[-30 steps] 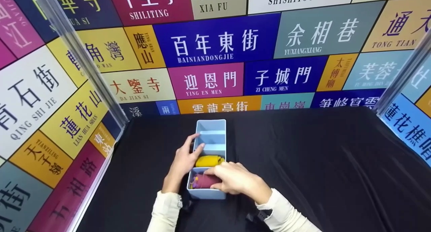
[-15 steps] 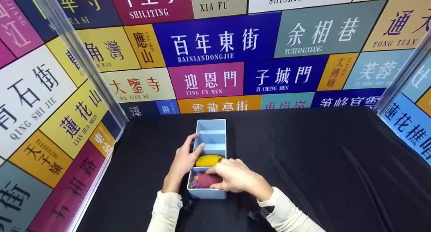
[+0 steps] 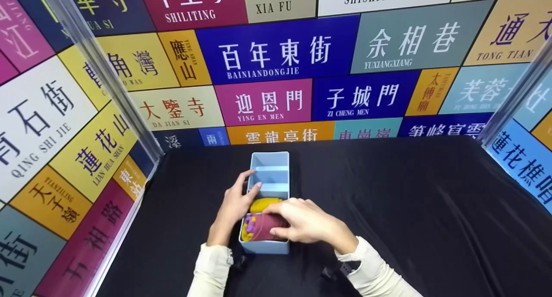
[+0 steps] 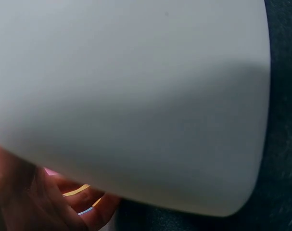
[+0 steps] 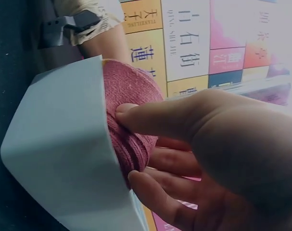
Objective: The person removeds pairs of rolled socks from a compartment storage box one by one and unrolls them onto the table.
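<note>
Maroon roll (image 3: 268, 226) sits higher in the near compartment of the blue organizer (image 3: 269, 163) than a second ago, right hand (image 3: 307, 223) pinching it, so tucking isn't finished. Left hand (image 3: 233, 208) rests flat-fingered on the organizer's left wall. Yellow roll (image 3: 262, 204) just beyond.

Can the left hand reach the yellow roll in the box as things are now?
Probably yes. The left hand rests on the box wall right beside the yellow roll, and nothing covers it there.

One divided box (image 3: 269, 167), two rolled cloths: maroon (image 3: 267, 226), yellow (image 3: 262, 204); two hands.
</note>
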`<control>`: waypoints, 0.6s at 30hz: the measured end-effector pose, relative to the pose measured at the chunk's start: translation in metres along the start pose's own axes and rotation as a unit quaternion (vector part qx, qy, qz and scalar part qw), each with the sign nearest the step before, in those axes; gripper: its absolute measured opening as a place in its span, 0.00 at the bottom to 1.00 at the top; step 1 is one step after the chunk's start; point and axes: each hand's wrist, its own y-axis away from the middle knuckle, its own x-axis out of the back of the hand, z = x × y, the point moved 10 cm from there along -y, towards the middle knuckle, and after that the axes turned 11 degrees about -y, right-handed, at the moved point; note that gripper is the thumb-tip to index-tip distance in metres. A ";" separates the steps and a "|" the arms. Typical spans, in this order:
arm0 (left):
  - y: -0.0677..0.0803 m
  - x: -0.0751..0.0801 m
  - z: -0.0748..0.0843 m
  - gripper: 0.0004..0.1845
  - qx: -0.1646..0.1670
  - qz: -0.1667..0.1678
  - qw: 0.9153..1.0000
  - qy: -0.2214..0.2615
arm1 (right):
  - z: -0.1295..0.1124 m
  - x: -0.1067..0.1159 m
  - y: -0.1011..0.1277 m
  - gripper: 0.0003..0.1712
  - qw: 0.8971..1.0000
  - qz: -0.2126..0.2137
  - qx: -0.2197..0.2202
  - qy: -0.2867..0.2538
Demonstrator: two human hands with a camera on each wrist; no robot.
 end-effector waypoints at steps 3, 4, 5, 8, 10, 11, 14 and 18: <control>0.000 0.000 0.000 0.31 0.002 0.000 1.000 -0.003 | -0.002 0.007 0.001 0.24 1.000 0.013 0.004 -0.012; 0.000 0.000 0.000 0.31 0.002 0.000 1.000 -0.003 | -0.002 0.009 0.001 0.24 1.000 0.018 0.004 -0.017; 0.000 0.001 0.001 0.31 0.001 0.001 1.000 -0.003 | -0.002 0.011 0.001 0.25 1.000 0.023 0.004 -0.021; 0.000 0.001 0.001 0.30 -0.004 0.003 1.000 -0.004 | -0.002 0.017 0.001 0.27 0.999 0.039 0.008 -0.033; 0.000 0.000 0.001 0.30 -0.003 0.002 1.000 -0.004 | -0.002 0.021 0.001 0.29 0.998 0.053 0.013 -0.038; -0.001 0.000 0.000 0.30 -0.002 0.001 1.000 -0.004 | -0.001 0.024 0.002 0.29 0.997 0.061 0.016 -0.039; -0.001 0.000 -0.001 0.30 0.002 -0.001 1.000 -0.005 | -0.001 0.032 0.004 0.28 0.995 0.086 0.023 -0.041; -0.001 0.000 0.000 0.31 0.003 0.002 1.000 -0.007 | 0.000 0.042 0.007 0.26 0.993 0.111 0.029 -0.042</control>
